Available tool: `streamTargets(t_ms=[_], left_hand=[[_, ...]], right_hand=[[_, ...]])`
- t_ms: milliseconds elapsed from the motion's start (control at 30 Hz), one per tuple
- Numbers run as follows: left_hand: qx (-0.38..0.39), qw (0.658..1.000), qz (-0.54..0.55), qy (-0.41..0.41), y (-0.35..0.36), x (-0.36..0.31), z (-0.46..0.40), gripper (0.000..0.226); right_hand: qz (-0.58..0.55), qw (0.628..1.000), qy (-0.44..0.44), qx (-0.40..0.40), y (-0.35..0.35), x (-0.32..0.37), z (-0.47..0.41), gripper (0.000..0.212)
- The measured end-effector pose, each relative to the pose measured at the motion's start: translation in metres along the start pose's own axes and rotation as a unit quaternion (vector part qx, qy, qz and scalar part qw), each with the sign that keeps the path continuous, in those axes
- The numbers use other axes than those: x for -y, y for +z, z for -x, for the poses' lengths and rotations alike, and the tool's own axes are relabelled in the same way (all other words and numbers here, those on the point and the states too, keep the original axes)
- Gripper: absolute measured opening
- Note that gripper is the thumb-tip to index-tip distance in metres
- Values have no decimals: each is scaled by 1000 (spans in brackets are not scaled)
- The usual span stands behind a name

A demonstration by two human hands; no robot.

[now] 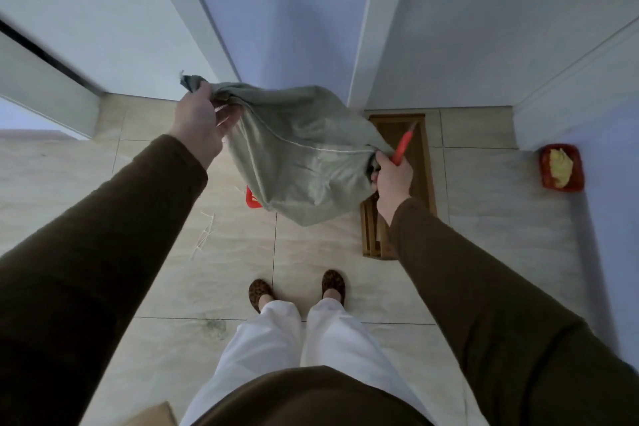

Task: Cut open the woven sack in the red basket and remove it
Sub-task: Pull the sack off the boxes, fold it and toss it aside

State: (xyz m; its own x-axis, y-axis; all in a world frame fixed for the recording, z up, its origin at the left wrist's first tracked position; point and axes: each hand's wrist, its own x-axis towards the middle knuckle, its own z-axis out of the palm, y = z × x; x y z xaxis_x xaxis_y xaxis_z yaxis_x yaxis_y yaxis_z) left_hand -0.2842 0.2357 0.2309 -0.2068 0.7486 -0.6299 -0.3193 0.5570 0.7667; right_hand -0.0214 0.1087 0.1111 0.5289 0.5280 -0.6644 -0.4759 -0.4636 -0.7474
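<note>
Head view: a grey-green woven sack (304,156) is held up in the air above a tiled floor (311,252). Its left corner is gripped by the clenched left hand (200,121); its right corner is pinched by the right hand (392,180), whose fingers are also closed around a red-handled cutter (403,145). Only a sliver of the red basket (251,199) is seen under the sack. Loose white threads (205,235) lie on the floor nearby.
</note>
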Motion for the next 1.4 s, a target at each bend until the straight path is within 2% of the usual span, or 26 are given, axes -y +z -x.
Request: streamTargets(t_ms=[67, 133, 200, 267, 400, 467, 567, 600, 633, 700, 733, 833, 900, 967, 1033, 1133, 1233, 1300, 1333, 1400], left_hand=[[-4, 1000, -19, 1, -10, 1, -5, 36], [-9, 1000, -8, 18, -20, -2, -10, 37], [-5, 999, -37, 25, -26, -6, -10, 36], [21, 993, -111, 15, -27, -9, -5, 30], [89, 980, -166, 58, -6, -11, 8, 32], [124, 965, -220, 64, 10, -8, 20, 31], [195, 941, -266, 72, 37, -3, 33, 14], [220, 932, -279, 70, 43, -3, 37, 13], [249, 923, -288, 60, 45, -3, 39, 14], [277, 918, -279, 53, 38, 0, 35, 19], [262, 931, -247, 56, 32, 5, 31, 23], [147, 972, -176, 43, 15, 25, 21, 44], [138, 974, -182, -10, 11, 41, 19, 59], [156, 967, -203, -16, 16, 52, 16, 70], [167, 954, -250, 19, 25, 57, 17, 74], [159, 945, -277, 71, 41, 54, 26, 71], [150, 934, -295, 132, 46, 49, 26, 63], [148, 937, -286, 135, 47, 46, 27, 65], [134, 936, -282, 161, 47, 44, 27, 64], [121, 919, -308, 216, 47, 43, 25, 61]], right_hand=[[48, 998, -43, 21, 20, 34, -3, 11], [39, 994, -97, 12, 36, 65, -7, 6], [70, 990, -118, 42, 46, 86, -8, 6], [127, 980, -111, 101, 55, 96, -2, 9], [100, 956, -220, 167, 87, 109, 17, 3], [146, 937, -223, 226, 101, 109, 29, 15], [274, 880, -224, 317, 117, 102, 45, 59], [313, 864, -241, 313, 122, 100, 49, 67], [333, 860, -260, 285, 124, 99, 50, 64], [318, 884, -271, 211, 125, 99, 47, 40], [298, 902, -249, 186, 124, 99, 45, 29], [236, 934, -187, 190, 120, 102, 45, 11], [225, 932, -196, 205, 125, 111, 51, 16], [190, 932, -227, 211, 130, 120, 56, 16], [175, 927, -237, 232, 131, 125, 58, 14], [220, 920, -205, 253, 128, 131, 66, 11], [144, 929, -216, 263, 131, 145, 68, 14], [203, 918, -204, 272, 129, 152, 73, 13], [215, 915, -209, 271, 128, 154, 75, 13], [154, 926, -227, 259, 127, 157, 75, 15]])
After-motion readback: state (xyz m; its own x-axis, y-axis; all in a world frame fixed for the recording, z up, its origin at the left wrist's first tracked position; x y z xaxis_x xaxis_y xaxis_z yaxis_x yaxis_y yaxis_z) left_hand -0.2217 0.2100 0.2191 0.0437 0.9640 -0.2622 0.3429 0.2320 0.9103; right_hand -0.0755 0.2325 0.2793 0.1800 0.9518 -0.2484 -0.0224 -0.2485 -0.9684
